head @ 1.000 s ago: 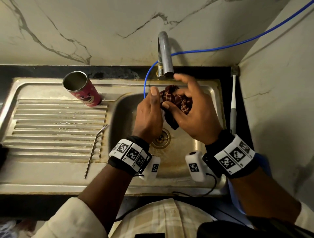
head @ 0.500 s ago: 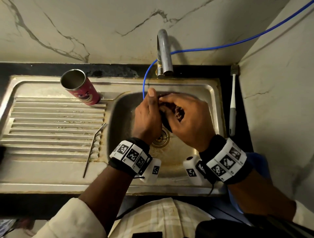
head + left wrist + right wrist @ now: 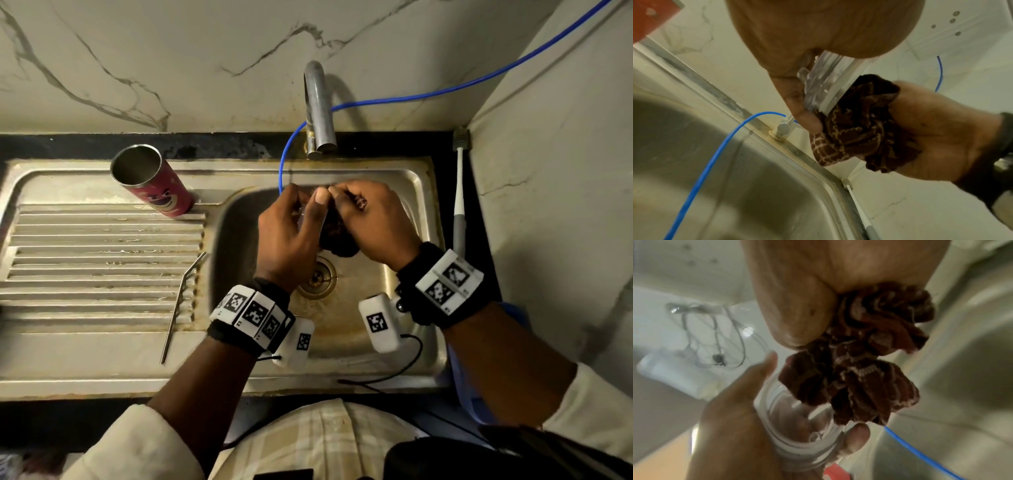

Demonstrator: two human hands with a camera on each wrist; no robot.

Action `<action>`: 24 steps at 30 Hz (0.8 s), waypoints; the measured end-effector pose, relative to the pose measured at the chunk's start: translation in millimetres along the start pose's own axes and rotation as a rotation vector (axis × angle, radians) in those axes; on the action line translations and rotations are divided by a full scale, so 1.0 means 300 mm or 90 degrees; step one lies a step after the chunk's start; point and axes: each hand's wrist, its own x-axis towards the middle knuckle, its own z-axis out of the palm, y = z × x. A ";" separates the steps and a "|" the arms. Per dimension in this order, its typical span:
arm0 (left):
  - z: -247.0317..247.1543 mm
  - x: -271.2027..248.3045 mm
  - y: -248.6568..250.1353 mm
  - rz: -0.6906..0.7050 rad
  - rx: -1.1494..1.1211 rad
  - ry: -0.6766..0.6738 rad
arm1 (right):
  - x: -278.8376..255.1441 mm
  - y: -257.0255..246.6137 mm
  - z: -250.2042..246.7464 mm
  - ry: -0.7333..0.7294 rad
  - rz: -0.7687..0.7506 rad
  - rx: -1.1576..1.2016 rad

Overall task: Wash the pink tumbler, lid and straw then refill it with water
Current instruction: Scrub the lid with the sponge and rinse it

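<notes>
1. current step, as judged: lid wash in progress. the left hand (image 3: 286,236) grips the clear lid (image 3: 824,84) by its rim over the sink basin (image 3: 359,308), centre of the head frame. fingers curl round the ribbed edge in the right wrist view.
2. the right hand (image 3: 373,219) is closed round a bunched dark patterned cloth (image 3: 857,123) and presses it against the lid's open face. both hands are together, touching at the thumbs, just below the tap (image 3: 318,113).
3. no water stream can be seen from the tap spout in the head view. droplets sit on the lid in the left wrist view, so it is wet; whether it has been soaped or rinsed i cannot tell.
4. pink tumbler (image 3: 154,185) stands tilted-looking at upper left of the frame, on the back ledge of the steel drainboard (image 3: 102,246), mouth open, no lid on. the inside looks empty. whether it has been washed cannot be told from these frames.
5. metal straw (image 3: 181,301) lies on the drainboard at left of centre, beside the basin edge, well apart from both hands. washed or not: cannot tell.
6. left to do, as judged: finish and rinse the lid, see to the straw and tumbler if unwashed, fill the tumbler at the tap, refit lid and straw. refill clearly not yet done.
7. other items: blue hose (image 3: 445,89) running from upper right down into the basin; a toothbrush (image 3: 459,192) lying along the right edge of the bench.
</notes>
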 end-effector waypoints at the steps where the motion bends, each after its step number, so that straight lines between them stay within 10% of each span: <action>1: -0.003 0.002 -0.004 0.008 -0.004 0.001 | 0.004 0.009 -0.002 -0.031 0.030 0.056; 18: 0.017 0.024 0.014 -0.008 -0.178 0.027 | -0.050 0.065 0.025 -0.111 0.347 0.445; 24: 0.016 0.022 -0.023 -0.243 -0.276 0.134 | -0.073 0.071 0.051 -0.119 0.415 0.497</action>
